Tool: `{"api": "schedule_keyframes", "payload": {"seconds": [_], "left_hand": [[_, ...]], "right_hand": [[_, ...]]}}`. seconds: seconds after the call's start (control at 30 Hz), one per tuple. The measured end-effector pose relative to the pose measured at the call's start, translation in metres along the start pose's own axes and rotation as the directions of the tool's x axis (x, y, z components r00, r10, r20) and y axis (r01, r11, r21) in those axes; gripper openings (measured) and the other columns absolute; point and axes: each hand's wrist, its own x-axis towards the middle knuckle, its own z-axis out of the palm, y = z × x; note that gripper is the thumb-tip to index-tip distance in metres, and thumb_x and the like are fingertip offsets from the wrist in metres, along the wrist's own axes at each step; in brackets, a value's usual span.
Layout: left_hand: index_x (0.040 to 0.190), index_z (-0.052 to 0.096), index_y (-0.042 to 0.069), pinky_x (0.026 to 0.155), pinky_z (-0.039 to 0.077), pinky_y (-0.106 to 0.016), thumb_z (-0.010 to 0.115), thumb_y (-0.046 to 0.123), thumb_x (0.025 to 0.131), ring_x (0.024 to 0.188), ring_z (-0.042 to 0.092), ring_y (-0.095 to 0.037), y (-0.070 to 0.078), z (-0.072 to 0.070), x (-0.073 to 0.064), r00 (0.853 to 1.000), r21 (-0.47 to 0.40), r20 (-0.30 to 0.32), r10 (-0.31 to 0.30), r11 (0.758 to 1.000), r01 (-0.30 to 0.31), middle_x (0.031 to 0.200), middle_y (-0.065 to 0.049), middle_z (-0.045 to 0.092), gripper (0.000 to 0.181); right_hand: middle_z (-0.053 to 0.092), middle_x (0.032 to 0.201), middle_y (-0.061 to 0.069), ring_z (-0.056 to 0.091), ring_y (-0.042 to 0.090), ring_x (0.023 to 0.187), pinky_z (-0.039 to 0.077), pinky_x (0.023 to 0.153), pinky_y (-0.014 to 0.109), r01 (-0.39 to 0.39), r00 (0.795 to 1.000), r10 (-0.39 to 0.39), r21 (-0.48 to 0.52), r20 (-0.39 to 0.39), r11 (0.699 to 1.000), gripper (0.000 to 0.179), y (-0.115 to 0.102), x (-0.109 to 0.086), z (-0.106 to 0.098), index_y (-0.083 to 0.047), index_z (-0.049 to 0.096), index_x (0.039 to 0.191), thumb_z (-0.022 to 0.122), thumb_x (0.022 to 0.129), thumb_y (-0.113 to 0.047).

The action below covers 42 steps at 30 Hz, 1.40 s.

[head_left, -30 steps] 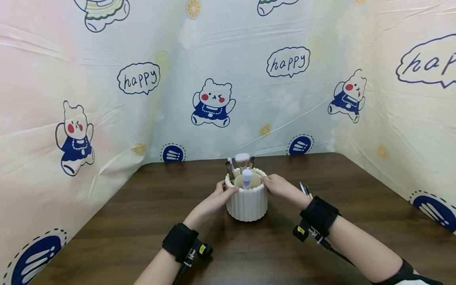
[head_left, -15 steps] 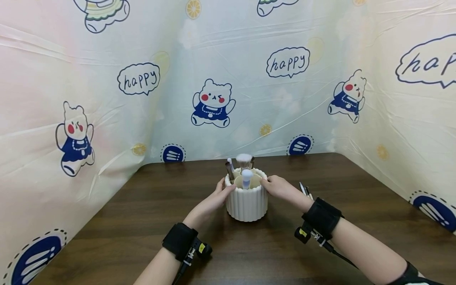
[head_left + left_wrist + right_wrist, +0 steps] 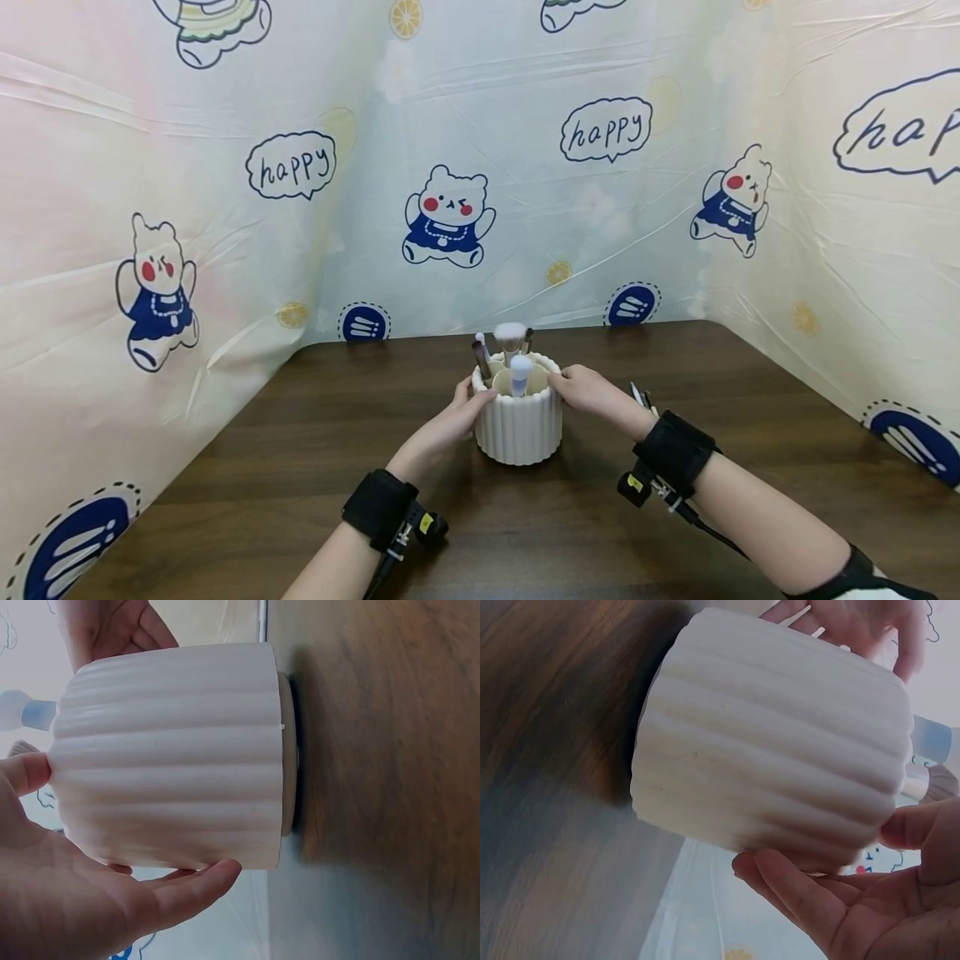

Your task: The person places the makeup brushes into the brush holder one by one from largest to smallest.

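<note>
A white ribbed makeup brush holder (image 3: 519,429) with a scalloped rim and inner compartments stands upright on the table. In it are a large fluffy brush (image 3: 510,335), a small white-tipped brush (image 3: 520,375) with a pale blue ferrule, a dark-handled brush (image 3: 481,360) and others partly hidden. My left hand (image 3: 452,419) holds the holder's left side, thumb at the rim and fingers along the ribbed wall. On the opposite side my right hand (image 3: 588,392) grips it, its thumb (image 3: 904,827) at the rim too. A narrower round base (image 3: 287,754) shows under the holder in the left wrist view.
Several slim pointed items (image 3: 643,398) lie on the brown wooden table (image 3: 360,417) behind my right wrist, mostly hidden. A printed curtain (image 3: 525,208) encloses the back and both sides. Each wrist wears a black strap (image 3: 381,506) with a camera and cable.
The holder stays in place between both hands. My left thumb has slipped slightly left along the rim, and my right hand has shifted very slightly left.
</note>
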Motion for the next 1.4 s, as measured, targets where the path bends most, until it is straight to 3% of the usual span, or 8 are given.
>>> {"api": "schedule_keyframes", "payload": {"seconds": [0.1,0.2,0.33,0.5,0.67,0.87,1.17,1.4], "left_hand": [[0.152,-0.007,0.008,0.112,0.022,-0.062,0.038,0.044,0.098,0.146,0.012,-0.04,0.001,0.001,0.001,1.0,-0.011,-0.016,-0.011,1.0,0.011,0.158,-0.023,-0.003,0.079],[0.152,-0.006,0.008,0.112,0.023,-0.062,0.039,0.044,0.098,0.145,0.013,-0.04,0.002,0.001,0.001,0.999,-0.014,-0.027,-0.019,1.0,0.019,0.158,-0.023,-0.002,0.079],[0.152,-0.007,0.01,0.11,0.026,-0.062,0.038,0.045,0.097,0.143,0.018,-0.044,0.002,0.001,0.001,0.999,-0.003,-0.025,-0.021,1.0,0.021,0.158,-0.024,-0.001,0.079],[0.152,-0.008,0.012,0.106,0.031,-0.064,0.038,0.046,0.097,0.14,0.022,-0.049,0.0,0.001,0.001,0.999,0.002,-0.025,-0.022,1.0,0.022,0.157,-0.025,0.0,0.079],[0.152,-0.008,0.011,0.105,0.032,-0.065,0.038,0.045,0.098,0.142,0.018,-0.047,-0.001,0.002,0.002,1.0,-0.006,-0.025,-0.019,1.0,0.018,0.157,-0.025,-0.003,0.079],[0.152,-0.007,0.011,0.106,0.031,-0.065,0.038,0.045,0.098,0.143,0.016,-0.045,-0.002,0.002,0.003,0.999,-0.025,-0.028,-0.023,0.999,0.022,0.157,-0.024,-0.003,0.078],[0.151,-0.008,0.012,0.107,0.03,-0.063,0.038,0.045,0.098,0.143,0.017,-0.044,-0.002,0.003,0.003,1.0,-0.025,-0.025,-0.016,1.0,0.015,0.157,-0.025,-0.003,0.078],[0.151,-0.009,0.012,0.107,0.031,-0.063,0.038,0.046,0.098,0.143,0.017,-0.044,-0.001,0.003,0.002,1.0,-0.013,-0.02,-0.015,1.0,0.014,0.157,-0.025,-0.003,0.079]], "right_hand": [[0.043,0.062,0.003,0.039,0.016,0.056,0.034,0.054,0.027,0.003,1.0,-0.003,-0.02,-0.006,1.0,0.041,0.004,0.001,-0.005,0.0,0.058,0.088,0.032,0.101,-0.029],[0.063,0.093,0.021,0.061,0.03,0.086,0.05,0.074,0.037,-0.002,1.0,0.001,-0.045,-0.03,0.999,0.049,0.01,0.003,-0.011,0.008,0.059,0.114,0.033,0.102,-0.031],[0.053,0.131,0.031,0.054,0.041,0.119,0.048,0.095,0.049,0.003,0.996,-0.01,-0.08,-0.089,0.997,0.05,0.021,0.007,-0.025,0.013,0.05,0.129,0.04,0.099,-0.026],[0.064,0.112,0.027,0.065,0.03,0.09,0.053,0.076,0.037,0.012,0.99,-0.024,-0.084,-0.138,0.996,0.038,0.042,0.01,-0.042,0.011,0.058,0.119,0.052,0.093,-0.016],[0.066,0.085,0.015,0.058,0.015,0.068,0.045,0.06,0.026,-0.028,0.988,0.019,-0.056,-0.155,0.998,0.029,0.063,0.009,-0.052,0.01,0.063,0.11,0.051,0.091,-0.008],[0.043,0.053,-0.003,0.039,0.011,0.053,0.032,0.058,0.025,-0.064,0.985,0.047,-0.098,-0.169,0.993,0.023,0.083,0.01,-0.059,-0.005,0.056,0.064,0.049,0.086,-0.002],[0.035,0.044,-0.007,0.031,0.01,0.046,0.026,0.052,0.023,-0.112,0.976,0.063,-0.231,-0.21,0.966,0.033,0.111,0.013,-0.062,-0.017,0.038,0.042,0.045,0.069,0.001],[0.036,0.058,0.0,0.03,0.014,0.051,0.025,0.05,0.023,-0.232,0.966,0.188,-0.275,-0.179,0.933,0.026,0.126,0.016,-0.056,-0.014,0.036,0.053,0.048,0.069,0.002]]}}
